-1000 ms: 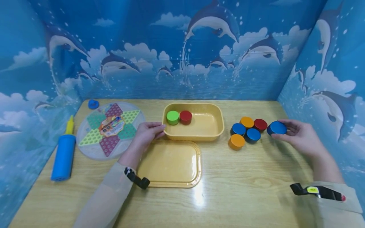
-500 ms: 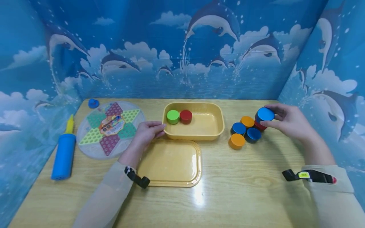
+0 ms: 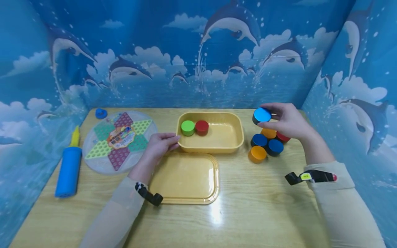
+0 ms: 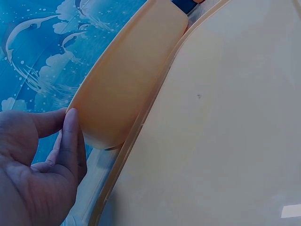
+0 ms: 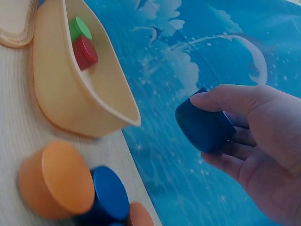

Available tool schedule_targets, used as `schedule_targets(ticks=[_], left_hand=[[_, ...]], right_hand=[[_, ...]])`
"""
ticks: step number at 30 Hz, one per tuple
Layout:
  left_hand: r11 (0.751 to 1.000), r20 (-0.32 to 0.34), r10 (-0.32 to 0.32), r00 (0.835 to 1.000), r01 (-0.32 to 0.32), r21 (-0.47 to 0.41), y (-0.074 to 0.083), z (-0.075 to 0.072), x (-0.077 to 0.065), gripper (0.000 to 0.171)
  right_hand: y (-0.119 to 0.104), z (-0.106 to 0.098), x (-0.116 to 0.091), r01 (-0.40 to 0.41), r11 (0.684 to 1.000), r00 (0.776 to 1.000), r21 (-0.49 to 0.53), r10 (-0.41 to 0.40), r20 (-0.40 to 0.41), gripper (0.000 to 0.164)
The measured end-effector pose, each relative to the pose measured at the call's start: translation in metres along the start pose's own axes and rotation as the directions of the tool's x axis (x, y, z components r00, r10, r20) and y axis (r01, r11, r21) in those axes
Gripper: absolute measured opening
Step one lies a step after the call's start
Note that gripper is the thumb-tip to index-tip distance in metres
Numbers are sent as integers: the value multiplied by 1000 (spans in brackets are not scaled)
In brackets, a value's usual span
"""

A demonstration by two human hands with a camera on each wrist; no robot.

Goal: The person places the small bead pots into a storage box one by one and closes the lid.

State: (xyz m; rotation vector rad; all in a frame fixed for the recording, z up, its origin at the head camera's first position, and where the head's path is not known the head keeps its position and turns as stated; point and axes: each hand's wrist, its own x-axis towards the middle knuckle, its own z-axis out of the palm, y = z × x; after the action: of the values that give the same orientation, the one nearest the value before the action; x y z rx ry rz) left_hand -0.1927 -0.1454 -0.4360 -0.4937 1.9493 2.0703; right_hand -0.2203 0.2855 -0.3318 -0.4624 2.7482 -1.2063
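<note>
My right hand (image 3: pixel 285 119) grips a blue cylinder block (image 3: pixel 262 116) between thumb and fingers, raised over the back of the block cluster. In the right wrist view that same blue block (image 5: pixel 203 123) shows against the backdrop, beyond the end of the yellow box. At the yellow box (image 3: pixel 226 148), my left hand (image 3: pixel 159 144) pinches the left end of the rim with thumb and fingertips, as the left wrist view also shows at the box wall (image 4: pixel 122 80). Inside the box, a green block (image 3: pixel 187 127) and a red block (image 3: pixel 202 127) stand side by side at the left.
Orange (image 3: pixel 257 154), blue (image 3: pixel 274 147) and dark red (image 3: pixel 283 136) blocks cluster right of the box. The yellow lid (image 3: pixel 186 179) lies in front of it. Leftward are a star-patterned round game board (image 3: pixel 121 141), a blue pump (image 3: pixel 69 172) and a small blue object (image 3: pixel 101 113).
My right hand has carried the blue block up and leftward, from the right side of the cluster to above its back edge. The left hand keeps its hold on the box rim.
</note>
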Motion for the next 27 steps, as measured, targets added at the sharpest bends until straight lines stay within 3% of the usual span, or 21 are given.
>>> schedule_targets(ticks=[7, 27], left_hand=[[999, 7, 14, 1000, -14, -53, -1, 1, 0, 41], [999, -2, 2, 1000, -2, -35, 0, 2, -3, 41]], right_hand=[[-9, 19, 17, 27, 999, 999, 46, -29, 35, 64], [-15, 80, 70, 79, 991, 979, 106, -97, 179, 66]])
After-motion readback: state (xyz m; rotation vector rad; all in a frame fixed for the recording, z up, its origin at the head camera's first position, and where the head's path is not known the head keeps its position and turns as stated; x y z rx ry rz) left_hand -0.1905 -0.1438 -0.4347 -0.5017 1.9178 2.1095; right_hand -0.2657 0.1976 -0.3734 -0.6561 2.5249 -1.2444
